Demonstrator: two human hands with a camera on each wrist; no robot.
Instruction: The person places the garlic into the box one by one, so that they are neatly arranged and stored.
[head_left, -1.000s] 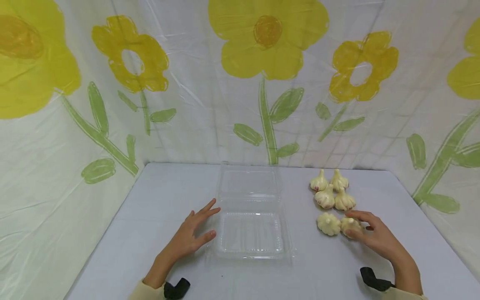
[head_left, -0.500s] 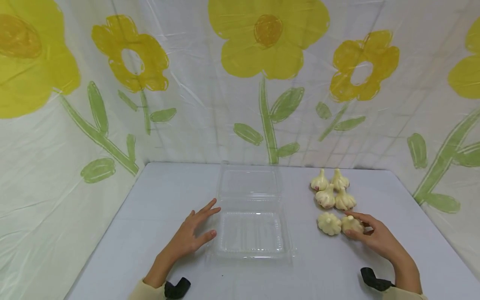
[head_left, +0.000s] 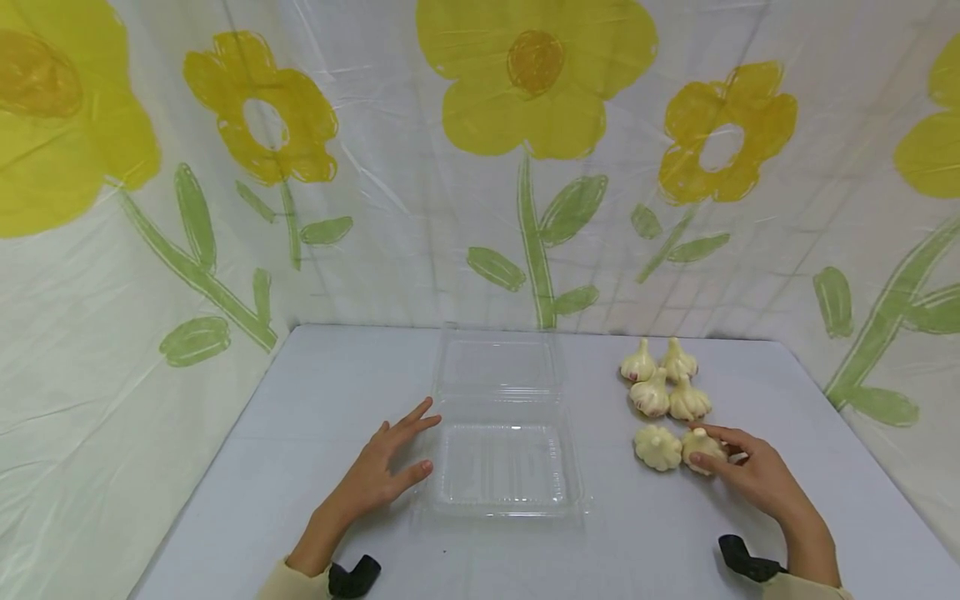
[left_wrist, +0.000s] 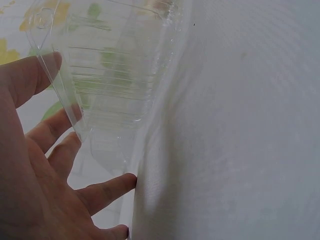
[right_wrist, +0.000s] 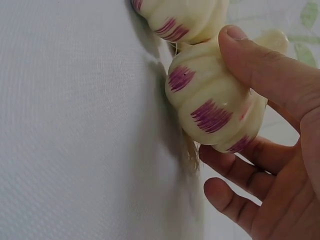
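right hand (head_left: 759, 477): fingers pinching a garlic bulb (head_left: 702, 454) on the desk (head_left: 637, 550), second bulb (head_left: 657, 448) right beside it | four more bulbs (head_left: 649, 398) sitting beyond those fingers | left hand (head_left: 375, 473): fingers spread loose, clear plastic box (head_left: 501, 471) right at the tips

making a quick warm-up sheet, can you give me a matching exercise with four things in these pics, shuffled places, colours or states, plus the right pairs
Column one:
1. left hand
2. right hand
3. plastic box
4. backdrop

Column two:
a. clear, lying open on the white table
b. white, with yellow flowers and green leaves
c. thumb and fingers around a garlic bulb
d. fingers spread, by the box's left edge

Right pairs: 1-d, 2-c, 3-a, 4-b
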